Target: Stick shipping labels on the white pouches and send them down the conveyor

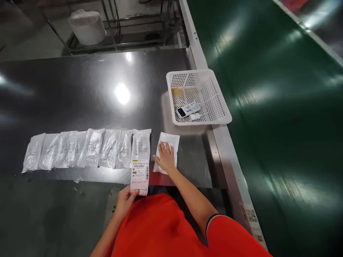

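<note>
Between thumb and fingers, my left hand point(125, 201) pinches the lower end of a printed shipping label point(139, 178) at the table's near edge. The label's upper end meets the lower part of the rightmost bag in the row; whether it is stuck there I cannot tell. My right hand point(166, 159) lies flat with fingers spread on a separate white padded mailer bag point(173, 140), partly covering it. To the left, several similar white mailer bags point(91, 148) lie side by side in an overlapping row, printed text facing up.
A white plastic basket point(218, 103) stands at the table's right side, holding a white device with a dark screen point(182, 112) and a cable. Beyond the metal rail runs a green conveyor belt point(268, 117). A wrapped white roll point(89, 28) sits on a rack behind the metal table point(80, 92).
</note>
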Demonstrator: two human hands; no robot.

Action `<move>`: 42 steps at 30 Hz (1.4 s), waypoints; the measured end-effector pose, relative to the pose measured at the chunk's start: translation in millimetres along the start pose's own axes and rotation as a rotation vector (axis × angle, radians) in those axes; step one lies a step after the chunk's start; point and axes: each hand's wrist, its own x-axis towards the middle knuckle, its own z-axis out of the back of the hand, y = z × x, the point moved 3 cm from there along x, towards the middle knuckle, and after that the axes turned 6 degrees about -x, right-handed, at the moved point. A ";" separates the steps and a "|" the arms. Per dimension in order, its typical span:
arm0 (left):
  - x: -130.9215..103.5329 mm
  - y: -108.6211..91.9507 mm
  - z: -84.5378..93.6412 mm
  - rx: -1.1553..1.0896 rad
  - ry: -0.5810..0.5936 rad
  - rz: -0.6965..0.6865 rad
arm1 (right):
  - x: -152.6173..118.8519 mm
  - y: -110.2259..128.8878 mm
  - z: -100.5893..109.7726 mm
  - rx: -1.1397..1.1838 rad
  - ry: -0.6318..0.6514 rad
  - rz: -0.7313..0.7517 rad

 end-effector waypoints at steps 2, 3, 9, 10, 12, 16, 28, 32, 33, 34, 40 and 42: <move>7.6 -0.6 4.1 -0.046 -0.031 0.005 | -3.2 -16.3 8.5 0.045 0.031 0.022; 10.3 -0.2 4.6 -0.076 -0.034 0.010 | -4.2 -22.6 13.8 0.085 0.054 0.019; 13.7 5.0 -4.7 -0.203 0.091 0.035 | -1.1 14.7 51.0 0.741 0.166 -0.117; 13.2 7.8 -6.0 -0.207 0.121 0.031 | -1.1 31.8 55.3 0.884 0.193 -0.119; 12.7 15.9 -7.0 -0.195 0.191 0.042 | -3.6 63.1 60.9 1.085 0.254 -0.141; 22.4 26.1 3.6 -0.063 0.119 0.079 | -16.5 91.8 67.0 1.150 0.294 -0.199; 83.6 -0.5 -19.5 -0.518 -0.143 0.176 | 35.9 78.3 44.2 0.885 -0.065 -0.208; 58.5 37.9 -24.5 -0.552 -0.110 0.320 | 94.7 71.3 23.1 0.699 -0.142 -0.275; 50.8 47.3 -24.6 -0.545 -0.093 0.354 | 103.0 70.9 18.5 0.660 -0.140 -0.276; 42.8 55.9 -24.1 -0.533 -0.079 0.381 | 108.0 71.2 14.6 0.616 -0.133 -0.272; -13.1 73.9 -11.1 -0.403 -0.028 0.386 | 89.4 90.3 0.8 0.204 -0.152 -0.248; -29.3 65.7 -1.8 -0.349 -0.045 0.336 | 78.6 107.6 -7.0 0.111 -0.108 -0.070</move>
